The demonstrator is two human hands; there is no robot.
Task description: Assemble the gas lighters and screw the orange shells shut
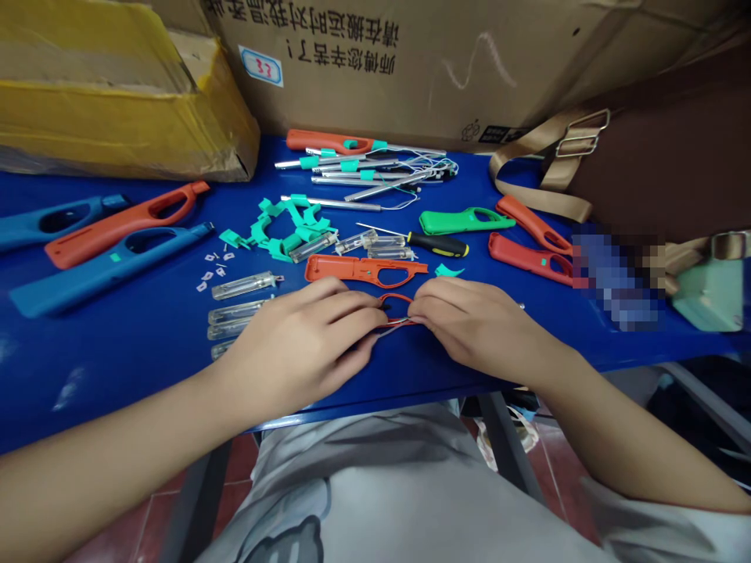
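Observation:
Both my hands rest on the blue table near its front edge, fingers closed around an orange lighter shell half held between them. My left hand covers its left end, and my right hand pinches its right end, where a thin metal tube or wire shows. Just beyond my fingers lies another orange lighter shell half, open side up. Clear gas tanks lie to the left of my left hand.
A black-and-yellow screwdriver, green plastic clips, metal tubes with wires, and blue, orange, green and red lighter bodies lie around. Cardboard boxes stand behind; a brown bag sits at right.

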